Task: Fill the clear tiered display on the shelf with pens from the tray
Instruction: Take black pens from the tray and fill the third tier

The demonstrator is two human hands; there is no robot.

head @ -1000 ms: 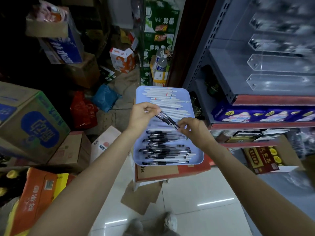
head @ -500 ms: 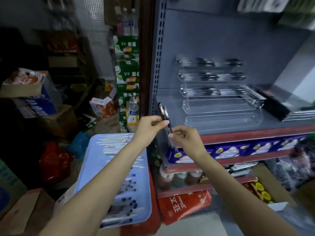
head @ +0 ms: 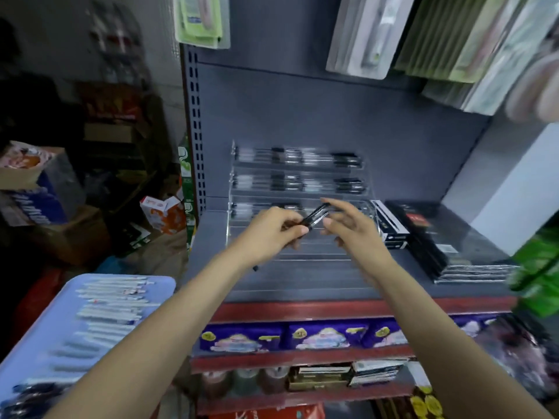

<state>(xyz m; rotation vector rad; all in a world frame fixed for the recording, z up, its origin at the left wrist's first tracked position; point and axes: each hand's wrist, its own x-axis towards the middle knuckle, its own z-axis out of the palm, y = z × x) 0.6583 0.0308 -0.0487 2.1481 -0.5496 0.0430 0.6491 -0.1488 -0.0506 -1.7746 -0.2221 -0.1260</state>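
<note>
Head view, motion-blurred. Both bare forearms reach forward over the grey metal shelf (head: pixel 211 258) with its red front edge. Left hand (head: pixel 272 228): fingers curled round a small bundle of black-and-clear plastic pens (head: pixel 314 218), glossy barrels, the bundle tilted up toward the right. How many pens it holds cannot be told. Right hand (head: pixel 352 228): fingers loosely spread and mostly straight, index fingertip touching or just beside the far end of the bundle; blur hides the contact.

Bundle held just in front of the clear acrylic tiered display (head: pixel 302 192), which stands on the shelf against the grey back panel. Display is stepped, hard-edged, transparent. The two far tiers carry rows of dark-capped pens lying sideways; a third tier shows some at its left end. Near tiers look bare, streaked by blur.

Light blue plastic tray with rounded corners (head: pixel 163 282) sits near left, below shelf level. It holds pale slim pens in rows at its far end and dark ones at the near end.

Flat black boxed packs (head: pixel 438 237) are stacked on the shelf right of the display. Purple glossy packets (head: pixel 242 340) line the shelf below.
</note>
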